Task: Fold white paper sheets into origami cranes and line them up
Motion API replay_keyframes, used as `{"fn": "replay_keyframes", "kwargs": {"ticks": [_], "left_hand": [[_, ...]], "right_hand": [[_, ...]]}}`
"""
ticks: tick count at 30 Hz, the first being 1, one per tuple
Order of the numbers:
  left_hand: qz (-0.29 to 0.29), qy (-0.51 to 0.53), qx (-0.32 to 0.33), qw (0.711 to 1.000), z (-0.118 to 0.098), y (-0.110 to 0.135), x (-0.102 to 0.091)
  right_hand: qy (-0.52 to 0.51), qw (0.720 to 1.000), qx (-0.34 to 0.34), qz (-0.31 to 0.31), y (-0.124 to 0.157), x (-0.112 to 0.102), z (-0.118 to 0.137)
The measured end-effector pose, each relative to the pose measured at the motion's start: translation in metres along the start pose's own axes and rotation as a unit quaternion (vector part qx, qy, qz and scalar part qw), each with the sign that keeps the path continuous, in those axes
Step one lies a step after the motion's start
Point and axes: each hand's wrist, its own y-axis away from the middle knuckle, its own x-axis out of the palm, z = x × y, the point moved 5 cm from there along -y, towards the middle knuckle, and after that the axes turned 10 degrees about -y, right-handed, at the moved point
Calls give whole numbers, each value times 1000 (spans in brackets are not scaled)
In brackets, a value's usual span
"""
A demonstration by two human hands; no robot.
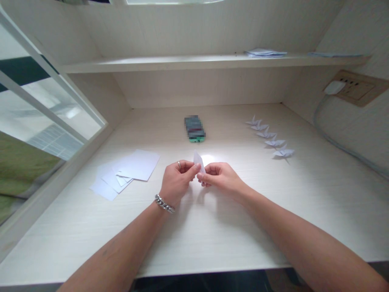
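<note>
A small piece of folded white paper (198,159) stands pinched between my two hands, its pointed end upward, just above the desk. My left hand (179,178), with a ring and a chain bracelet, grips its left side between thumb and fingers. At the lower right, my right hand (220,176) pinches the same paper. The lower folds are partly hidden by my fingertips. Left of my hands, several loose white paper sheets (142,164) lie overlapping. Off to the right, several folded paper cranes (284,153) sit in a slanting row.
Behind my hands lies a phone-like object (195,129), blurred out, with a green edge. A shelf (170,64) crosses above the desk (194,235), bearing a paper stack (266,52). A plug (334,87) sits in the right wall socket, its cable (331,140) running down. A window frame stands at left.
</note>
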Motion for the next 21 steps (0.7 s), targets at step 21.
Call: {"fn": "replay_keyframes", "kwargs": {"ticks": [21], "left_hand": [[62,-18,-12,998,5,0,5]], "right_hand": [[-59,995,-13,-79,-1,-9,5]]}}
